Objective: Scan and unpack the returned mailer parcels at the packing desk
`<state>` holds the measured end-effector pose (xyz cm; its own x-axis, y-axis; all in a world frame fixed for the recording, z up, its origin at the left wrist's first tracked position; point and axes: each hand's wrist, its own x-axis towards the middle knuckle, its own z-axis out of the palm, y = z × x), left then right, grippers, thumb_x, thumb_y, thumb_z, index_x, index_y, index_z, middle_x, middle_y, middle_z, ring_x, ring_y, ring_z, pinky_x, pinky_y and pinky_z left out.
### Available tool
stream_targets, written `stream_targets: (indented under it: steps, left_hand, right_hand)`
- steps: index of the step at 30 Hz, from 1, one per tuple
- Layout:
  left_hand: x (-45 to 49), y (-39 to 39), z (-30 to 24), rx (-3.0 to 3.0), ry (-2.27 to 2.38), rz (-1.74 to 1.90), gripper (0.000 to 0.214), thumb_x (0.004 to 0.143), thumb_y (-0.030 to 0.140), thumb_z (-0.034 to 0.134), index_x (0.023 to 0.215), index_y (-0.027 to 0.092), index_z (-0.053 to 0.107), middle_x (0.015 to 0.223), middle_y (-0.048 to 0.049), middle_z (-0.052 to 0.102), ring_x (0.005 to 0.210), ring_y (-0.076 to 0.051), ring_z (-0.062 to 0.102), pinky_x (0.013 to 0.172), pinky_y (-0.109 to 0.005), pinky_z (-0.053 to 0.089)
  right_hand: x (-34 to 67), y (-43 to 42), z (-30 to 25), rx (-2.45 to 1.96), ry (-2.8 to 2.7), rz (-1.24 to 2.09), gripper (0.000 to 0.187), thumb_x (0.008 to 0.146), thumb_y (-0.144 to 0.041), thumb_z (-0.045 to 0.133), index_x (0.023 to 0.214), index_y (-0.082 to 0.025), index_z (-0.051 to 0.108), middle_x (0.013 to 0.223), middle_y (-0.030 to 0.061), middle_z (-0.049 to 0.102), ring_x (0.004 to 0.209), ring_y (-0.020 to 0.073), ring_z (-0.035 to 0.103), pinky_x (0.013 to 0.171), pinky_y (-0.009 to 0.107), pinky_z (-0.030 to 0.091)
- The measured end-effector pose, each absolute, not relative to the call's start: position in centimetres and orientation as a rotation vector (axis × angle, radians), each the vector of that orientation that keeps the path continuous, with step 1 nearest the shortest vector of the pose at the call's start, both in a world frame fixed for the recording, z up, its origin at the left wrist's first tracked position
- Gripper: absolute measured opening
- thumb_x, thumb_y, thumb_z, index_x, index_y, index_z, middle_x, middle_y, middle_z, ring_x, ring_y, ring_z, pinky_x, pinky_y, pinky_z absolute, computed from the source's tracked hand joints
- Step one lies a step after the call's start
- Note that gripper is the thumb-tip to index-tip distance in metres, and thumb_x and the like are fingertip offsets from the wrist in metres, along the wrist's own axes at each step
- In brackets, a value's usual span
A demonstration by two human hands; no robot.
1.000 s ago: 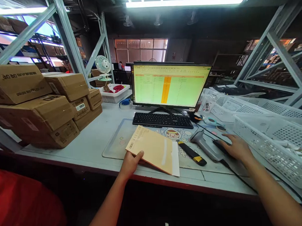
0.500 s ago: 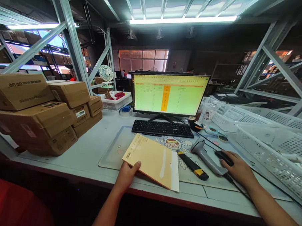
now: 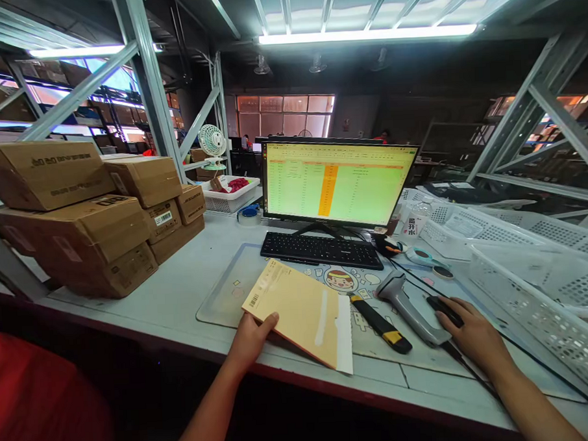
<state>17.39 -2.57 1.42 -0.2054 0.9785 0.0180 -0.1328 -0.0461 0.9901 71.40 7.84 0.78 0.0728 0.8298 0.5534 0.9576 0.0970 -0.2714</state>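
Paper mailer [image 3: 293, 311] pinched near its left corner in my left hand [image 3: 253, 336], thumb [image 3: 271, 320] best kept off the barcode [image 3: 254, 301], I cup the computer mouse [image 3: 444, 309] in my right hand [image 3: 477, 336].

A tube light [image 3: 368, 34] glows overhead — a paned window [image 3: 273, 122] beyond

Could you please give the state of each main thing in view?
Yellow envelope: gripped by the left hand
Black mouse: held under the right hand
Monitor: on, showing a spreadsheet
Keyboard: untouched
Utility knife: lying down, blade state unclear
Barcode scanner: lying down, unheld
Cardboard boxes: stacked, apparently shut
Ceiling light: lit
Small fan: running or not, unclear
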Motion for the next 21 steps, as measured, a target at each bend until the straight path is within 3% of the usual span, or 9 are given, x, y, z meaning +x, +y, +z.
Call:
stream_targets:
  steps: [5, 10, 14, 16, 21]
  left_hand:
    - [17.56, -2.86, 1.87, 1.053, 1.23, 1.474, 0.063, 0.077, 0.056, 0.083, 0.123, 0.014, 0.072, 0.134, -0.0177, 0.072, 0.128, -0.038, 0.067, 0.097, -0.046, 0.064]
    - [17.49, -2.86, 2.11, 1.019, 1.22, 1.4, 0.068, 0.076, 0.06, 0.084, 0.124, 0.013, 0.069, 0.137, -0.0187, 0.07, 0.117, -0.036, 0.071, 0.075, -0.039, 0.068]
    - [17.31, -2.76, 1.9, 1.027, 1.229, 1.393, 0.066, 0.074, 0.059, 0.086, 0.12, 0.014, 0.071, 0.136, -0.0185, 0.071, 0.119, -0.038, 0.07, 0.072, -0.038, 0.067]
    - [17.21, -2.77, 1.73, 1.044, 1.231, 1.385, 0.062, 0.076, 0.058, 0.084, 0.119, 0.014, 0.073, 0.134, -0.018, 0.073, 0.121, -0.038, 0.07, 0.077, -0.042, 0.067]
    - [16.97, -2.33, 1.49, 1.125, 1.285, 1.413, 0.056, 0.079, 0.05, 0.081, 0.121, 0.014, 0.073, 0.133, -0.0167, 0.074, 0.136, -0.035, 0.062, 0.116, -0.045, 0.051]
  right_hand:
    - [71.47, 7.91, 0.7, -1.74, -1.791, -0.269, 0.062, 0.088, -0.064, 0.047, 0.126, -0.024, 0.075, 0.133, 0.0144, 0.068, 0.115, 0.0388, 0.069, 0.098, 0.057, 0.058]
    - [71.12, 7.9, 0.88, -1.731, -1.793, -0.242, 0.062, 0.088, -0.064, 0.047, 0.123, -0.023, 0.076, 0.133, 0.0152, 0.068, 0.116, 0.0392, 0.069, 0.103, 0.059, 0.056]
    - [70.87, 7.8, 1.02, -1.739, -1.783, -0.236, 0.061, 0.088, -0.064, 0.046, 0.122, -0.023, 0.076, 0.133, 0.0156, 0.068, 0.116, 0.0399, 0.068, 0.103, 0.06, 0.056]
    - [70.92, 7.68, 0.94, -1.748, -1.784, -0.235, 0.062, 0.088, -0.064, 0.046, 0.122, -0.023, 0.076, 0.132, 0.0156, 0.068, 0.117, 0.0398, 0.068, 0.103, 0.06, 0.056]
    - [71.53, 8.33, 0.65, -1.762, -1.821, -0.236, 0.065, 0.089, -0.064, 0.045, 0.125, -0.021, 0.075, 0.134, 0.017, 0.066, 0.118, 0.0412, 0.066, 0.102, 0.061, 0.056]
